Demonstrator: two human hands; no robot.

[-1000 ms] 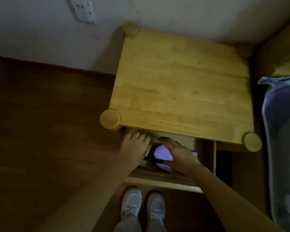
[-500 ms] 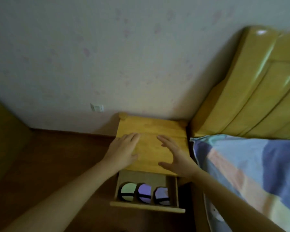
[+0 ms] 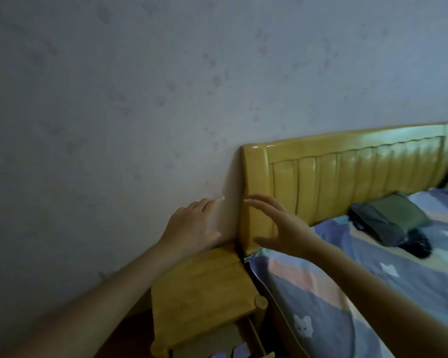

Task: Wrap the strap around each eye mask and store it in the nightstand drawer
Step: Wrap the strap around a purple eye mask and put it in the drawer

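Observation:
The wooden nightstand (image 3: 199,293) stands at the bottom centre, between the wall and the bed. Its drawer (image 3: 243,339) is pulled out below the top, and only a sliver of pale purple eye masks (image 3: 62,353) (image 3: 243,353) shows at the bottom edge. My left hand (image 3: 192,226) hovers above the nightstand's far end, fingers spread, holding nothing. My right hand (image 3: 282,226) is raised in front of the headboard, fingers apart and empty.
A yellow wooden headboard (image 3: 347,177) stands against the pale wall. The bed (image 3: 347,280) with a blue, peach and grey patterned cover fills the right. A dark folded bundle (image 3: 388,220) lies on it near the headboard.
The view has swung up from the open drawer to the wall and headboard. Both hands left the drawer, rose past the nightstand top and now hang in the air, empty.

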